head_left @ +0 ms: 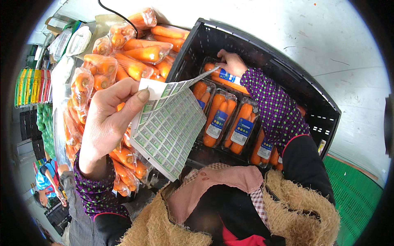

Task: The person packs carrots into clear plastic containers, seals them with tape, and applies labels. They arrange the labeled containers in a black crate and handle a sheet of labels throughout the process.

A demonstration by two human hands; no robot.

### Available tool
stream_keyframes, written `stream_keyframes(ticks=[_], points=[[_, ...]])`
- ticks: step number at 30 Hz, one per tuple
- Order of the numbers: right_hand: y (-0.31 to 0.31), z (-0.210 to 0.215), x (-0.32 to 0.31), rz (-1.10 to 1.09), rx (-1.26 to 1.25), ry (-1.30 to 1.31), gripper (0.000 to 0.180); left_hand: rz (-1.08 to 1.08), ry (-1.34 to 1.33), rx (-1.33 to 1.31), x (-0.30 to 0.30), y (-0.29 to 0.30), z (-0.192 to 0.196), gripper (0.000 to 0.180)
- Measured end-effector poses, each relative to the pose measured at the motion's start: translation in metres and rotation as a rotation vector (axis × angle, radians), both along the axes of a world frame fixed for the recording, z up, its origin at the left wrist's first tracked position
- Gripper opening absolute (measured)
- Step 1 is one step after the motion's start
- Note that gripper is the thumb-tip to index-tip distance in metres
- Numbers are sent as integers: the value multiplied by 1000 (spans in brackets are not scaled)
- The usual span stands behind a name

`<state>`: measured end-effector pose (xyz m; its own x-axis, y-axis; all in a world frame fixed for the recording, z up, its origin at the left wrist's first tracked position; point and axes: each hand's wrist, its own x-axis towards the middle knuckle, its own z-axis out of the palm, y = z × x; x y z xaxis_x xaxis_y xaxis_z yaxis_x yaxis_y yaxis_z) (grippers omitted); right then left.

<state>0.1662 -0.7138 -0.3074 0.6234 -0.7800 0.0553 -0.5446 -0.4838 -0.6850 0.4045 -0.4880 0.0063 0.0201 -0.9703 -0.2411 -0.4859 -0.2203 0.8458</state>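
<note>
Where the left hand point(108, 115) pinches, label sheet point(169, 128), green-grey grid, white-edged, bent

The label sheet point(170, 131) is white, with rows of small green-and-grey printed cells; it is tilted, its far corner curled upward. The carrot packs point(241, 131) are clear, banded with blue-and-white labels; several lie side by side inside the black crate point(262, 51).

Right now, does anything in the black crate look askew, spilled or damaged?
One carrot pack, by the right hand, looks askew: it lies nearly crosswise to the neighbouring packs. I see no spill or damage.
</note>
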Motion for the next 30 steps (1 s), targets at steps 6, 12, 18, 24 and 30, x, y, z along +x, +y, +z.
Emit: stream_keyframes(ticks=[6,12,18,24,30], points=[[31,-12,-2,17,-297,-6,16,-22,234,111,-7,-7,-4,16],[6,44,-2,276,-178,401,24,-92,384,47,-16,-21,5,16],[32,217,-48,173,320,-708,25,-116,308,124,-14,-36,5,15],[102,262,-30,460,-327,-509,30,-169,308,-5,-45,-55,5,17],[124,267,-38,178,-247,-585,37,-148,327,39,-65,-55,2,20]])
